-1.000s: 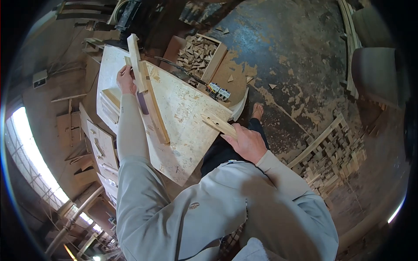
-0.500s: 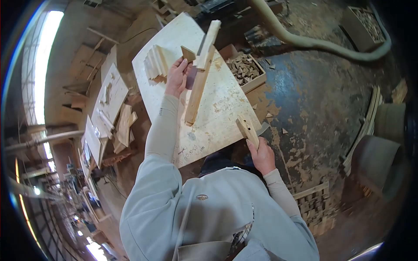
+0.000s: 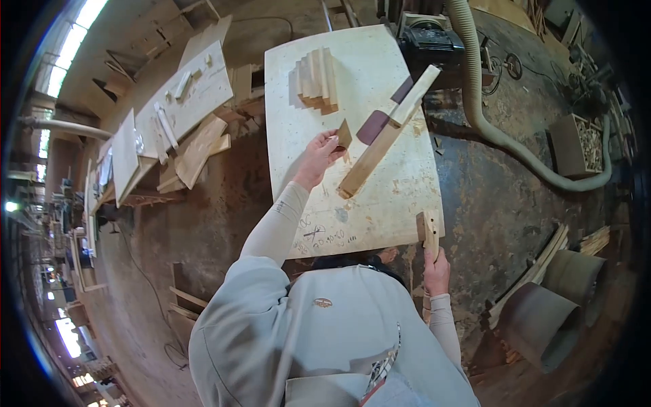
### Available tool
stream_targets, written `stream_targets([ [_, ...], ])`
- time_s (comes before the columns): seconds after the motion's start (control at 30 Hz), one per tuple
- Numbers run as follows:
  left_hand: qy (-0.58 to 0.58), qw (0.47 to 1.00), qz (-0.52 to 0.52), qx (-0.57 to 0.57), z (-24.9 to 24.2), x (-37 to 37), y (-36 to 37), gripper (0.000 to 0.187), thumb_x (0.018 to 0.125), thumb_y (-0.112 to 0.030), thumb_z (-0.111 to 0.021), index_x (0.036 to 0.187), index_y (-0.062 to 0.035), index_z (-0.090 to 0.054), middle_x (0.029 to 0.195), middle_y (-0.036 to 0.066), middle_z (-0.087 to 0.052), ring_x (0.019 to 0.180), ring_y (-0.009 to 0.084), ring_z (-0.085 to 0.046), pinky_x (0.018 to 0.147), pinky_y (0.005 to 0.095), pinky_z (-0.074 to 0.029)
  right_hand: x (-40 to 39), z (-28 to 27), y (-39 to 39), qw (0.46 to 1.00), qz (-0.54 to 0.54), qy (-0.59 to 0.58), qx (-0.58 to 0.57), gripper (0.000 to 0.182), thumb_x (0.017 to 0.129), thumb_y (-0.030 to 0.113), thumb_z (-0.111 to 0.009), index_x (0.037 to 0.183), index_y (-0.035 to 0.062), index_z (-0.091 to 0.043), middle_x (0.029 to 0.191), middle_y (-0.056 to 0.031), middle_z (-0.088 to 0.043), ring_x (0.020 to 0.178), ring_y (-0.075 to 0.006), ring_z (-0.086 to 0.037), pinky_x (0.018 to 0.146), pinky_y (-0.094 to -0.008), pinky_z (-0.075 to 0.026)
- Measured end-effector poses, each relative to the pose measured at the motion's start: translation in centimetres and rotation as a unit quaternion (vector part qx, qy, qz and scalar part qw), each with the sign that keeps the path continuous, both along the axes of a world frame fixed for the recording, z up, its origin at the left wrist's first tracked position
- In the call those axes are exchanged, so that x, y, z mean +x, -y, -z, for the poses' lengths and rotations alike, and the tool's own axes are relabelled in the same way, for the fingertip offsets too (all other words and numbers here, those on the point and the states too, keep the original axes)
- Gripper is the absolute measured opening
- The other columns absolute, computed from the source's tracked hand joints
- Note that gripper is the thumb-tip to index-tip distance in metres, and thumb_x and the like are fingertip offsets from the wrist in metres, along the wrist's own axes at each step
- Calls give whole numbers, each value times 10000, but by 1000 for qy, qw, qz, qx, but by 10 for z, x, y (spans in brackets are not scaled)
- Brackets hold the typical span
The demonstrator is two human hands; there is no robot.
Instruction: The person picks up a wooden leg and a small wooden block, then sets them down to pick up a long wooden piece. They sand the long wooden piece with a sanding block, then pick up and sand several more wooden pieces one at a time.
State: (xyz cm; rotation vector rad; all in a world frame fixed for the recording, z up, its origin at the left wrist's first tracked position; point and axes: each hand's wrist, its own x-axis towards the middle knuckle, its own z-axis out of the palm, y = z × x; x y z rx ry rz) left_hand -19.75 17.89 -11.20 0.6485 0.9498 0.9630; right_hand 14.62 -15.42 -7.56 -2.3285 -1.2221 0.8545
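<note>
My left hand [image 3: 321, 156] is closed on a small flat brown piece [image 3: 344, 135], pinched between thumb and fingers above the pale worktable [image 3: 380, 224]. To its right lies a long wooden bar [image 3: 369, 163] with a shorter block [image 3: 415, 95] on its far end. Purple-brown sandpaper [image 3: 373, 127] sticks out beside the bar. A stack of wooden pieces [image 3: 316, 80] stands farther back on the table. At the near right corner my right hand [image 3: 437, 273] grips a wooden piece with dark holes [image 3: 429, 230], fingers wrapped round its lower end.
A motor [image 3: 432, 42] and a thick hose [image 3: 472, 102] stand beyond the table. On the right are a box of offcuts [image 3: 576, 149] and large drums [image 3: 539, 322]. Another bench [image 3: 146, 136] with boards is on the left. Handwriting marks the table's near edge.
The view has turned, so the table appears farther right and more upright. My left hand has come away from the bar and sandpaper, still holding the brown piece. The right hand keeps its grip.
</note>
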Motion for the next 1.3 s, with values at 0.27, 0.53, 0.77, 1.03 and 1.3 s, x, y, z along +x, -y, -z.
stream_targets([
  [0.27, 65, 995, -74, -2, 39, -115, 2, 352, 1162, -126, -621, 1482, 18, -591, 1379, 93, -694, 1206, 184, -715, 1107, 343, -602, -10, 0, 4, 1000, 11, 21, 16, 471, 1131, 416, -613, 1159, -51, -675, 821, -216, -714, 765, -415, -714, 723, -508, -534],
  [0.53, 89, 992, -85, -1, 47, -173, 25, 418, 1170, -156, -615, 1541, 31, -571, 1399, 91, -681, 1227, 187, -708, 1116, 350, -594, -27, -2, 1, 990, 11, 136, 47, 402, 1104, 350, -667, 1246, -25, -701, 1040, -199, -752, 994, -398, -720, 908, -509, -559],
  [0.77, -135, 952, 226, 155, -3, -118, 56, 480, 1089, -118, -704, 1533, 46, -627, 1093, 30, -713, 976, 88, -652, 882, 260, -546, -102, -72, -50, 971, -8, 148, 188, 530, 992, 236, -820, 1441, -5, -676, 1342, -198, -695, 1224, -361, -661, 1097, -472, -527],
  [1.03, 19, 900, 388, 197, -80, 21, 133, 403, 1068, -55, -761, 1452, -29, -639, 1192, 53, -729, 1067, 132, -697, 912, 287, -580, -113, -114, -53, 971, -82, -194, 111, 467, 1063, 389, -763, 1378, 50, -703, 1004, -90, -773, 956, -203, -735, 897, -381, -574],
  [1.3, -13, 885, 384, 263, -93, 150, 193, 365, 1065, -91, -765, 1405, -4, -666, 1208, 109, -746, 1107, 208, -732, 970, 354, -592, 9, -119, 18, 952, 25, -258, 163, 226, 1054, 238, -788, 1171, 45, -774, 964, -18, -764, 831, -97, -692, 770, -298, -586],
])
